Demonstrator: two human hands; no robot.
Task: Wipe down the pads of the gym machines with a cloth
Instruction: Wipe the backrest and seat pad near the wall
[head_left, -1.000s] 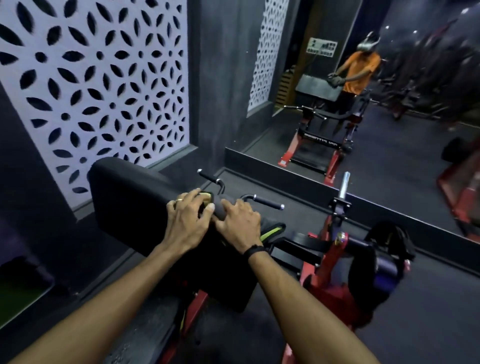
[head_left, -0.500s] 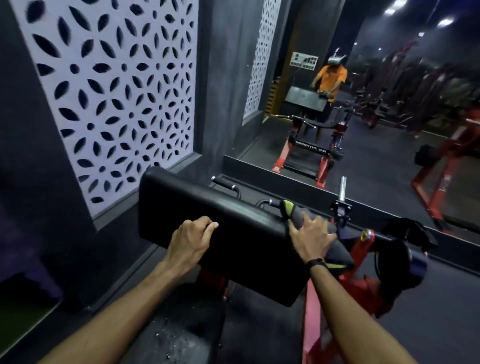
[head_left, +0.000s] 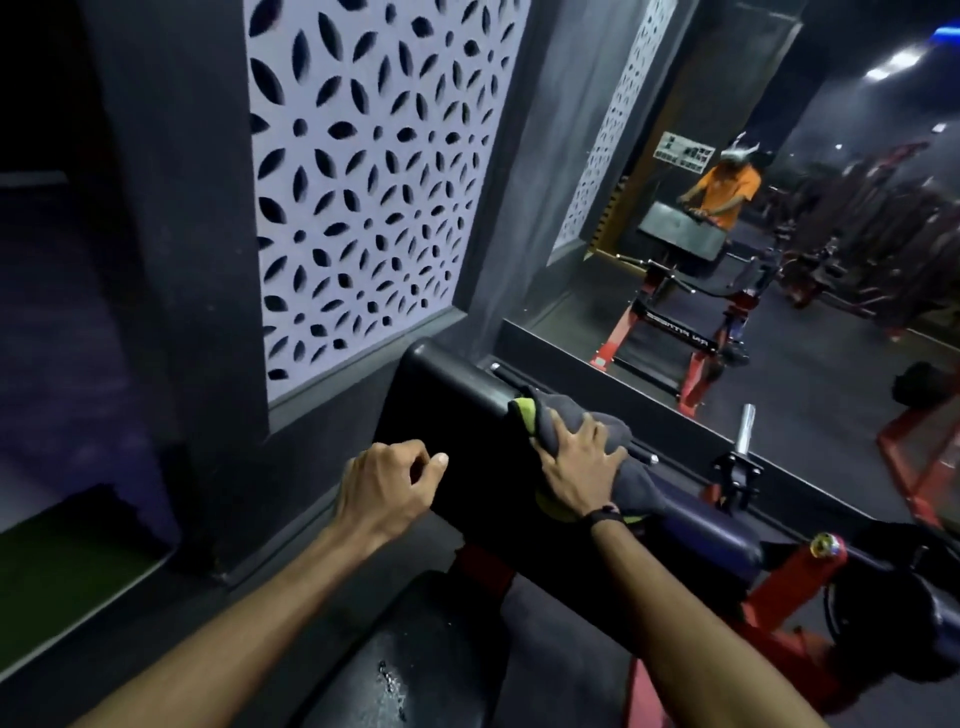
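Note:
A long black pad (head_left: 457, 415) of a red-framed gym machine lies in front of me, slanting from upper left to lower right. A grey cloth (head_left: 618, 434) with a yellow-green edge is draped over the pad's far top edge. My right hand (head_left: 576, 467) presses down on the cloth with spread fingers. My left hand (head_left: 387, 488) sits at the pad's near left edge, its fingers loosely curled, holding nothing.
A grey wall with a white cut-out panel (head_left: 363, 182) stands close on the left. A large mirror (head_left: 779, 260) ahead reflects the machine and a person. A chrome weight peg (head_left: 746, 428) and the red frame (head_left: 779, 582) are at right; a black seat (head_left: 395, 670) is below.
My right hand has slid the cloth leftward along the pad's top edge. My left hand has curled its fingers at the pad's near edge. My view has swung left.

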